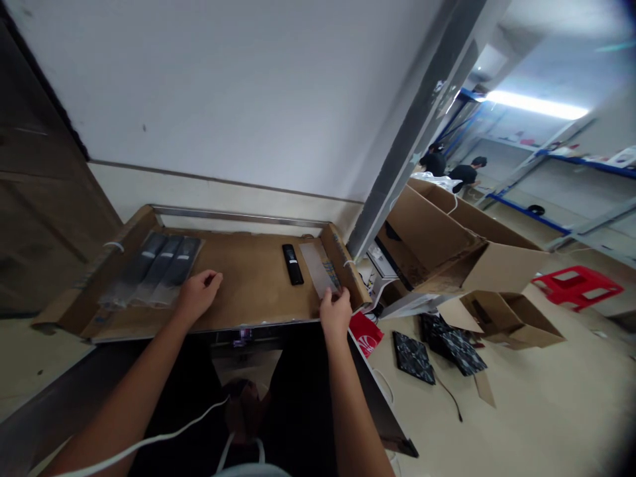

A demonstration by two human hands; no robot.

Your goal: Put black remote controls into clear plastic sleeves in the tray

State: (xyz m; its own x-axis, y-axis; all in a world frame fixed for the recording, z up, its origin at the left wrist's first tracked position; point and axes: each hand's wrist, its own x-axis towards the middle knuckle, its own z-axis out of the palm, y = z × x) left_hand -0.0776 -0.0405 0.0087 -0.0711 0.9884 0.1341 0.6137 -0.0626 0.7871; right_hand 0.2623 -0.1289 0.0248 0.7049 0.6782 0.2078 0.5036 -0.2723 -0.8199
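Note:
A black remote control (292,264) lies unwrapped on the cardboard-lined work surface (243,265), with a white label on it. At the left, several similar dark remotes in clear plastic bags (166,265) lie side by side. My left hand (199,293) is just right of these bags, its fingers curled together and nothing visible in them. On the right, a flat, pale clear plastic bag (313,265) lies along the surface's edge. My right hand (336,310) has thumb and fingers closed at the near end of this plastic bag; the fingertips partly hide the grip.
Cardboard walls (342,255) edge the surface left and right. A large open carton (437,238) stands to the right, with a smaller box (511,318) and black patterned panels (412,356) on the floor. A red plastic stool (576,286) lies farther off. Two people work in the background.

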